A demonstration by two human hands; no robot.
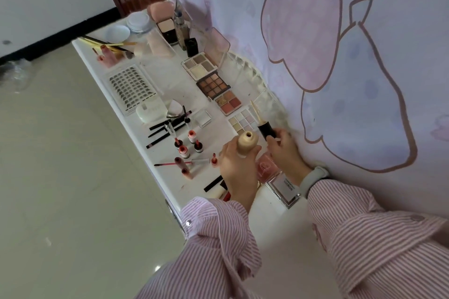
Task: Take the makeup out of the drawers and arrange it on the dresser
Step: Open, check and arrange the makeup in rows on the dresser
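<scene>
A small beige bottle (pixel 247 144) is held upright by the left hand (pixel 234 165), whose fingers are curled round its lower body; its open neck faces up and toward the camera. The black cap (pixel 266 130) is pinched by the right hand (pixel 283 148), and from it a thin gold-tinted wand (pixel 255 111) runs out toward roughly eleven o'clock, its tip lying over the pale palette (pixel 243 121) on the dresser (pixel 279 204). The relation on which the coming move appears to turn is this: the cap is held just beside the bottle's mouth, at about one to two o'clock from it, while the wand's long axis is pointed away from the opening, not down into it. If the bottle is to be closed, the wand would probably have to be swung round until its tip points toward five o'clock and down, then lined up with the narrow neck. Both hands are close together over the near end of the dresser top, so little travel is judged necessary; alignment matters more. Further along the dresser, at eleven o'clock from the hands, rows of lip tints (pixel 192 136), pencils (pixel 167 128) and eyeshadow palettes (pixel 212 84) are already laid out.
</scene>
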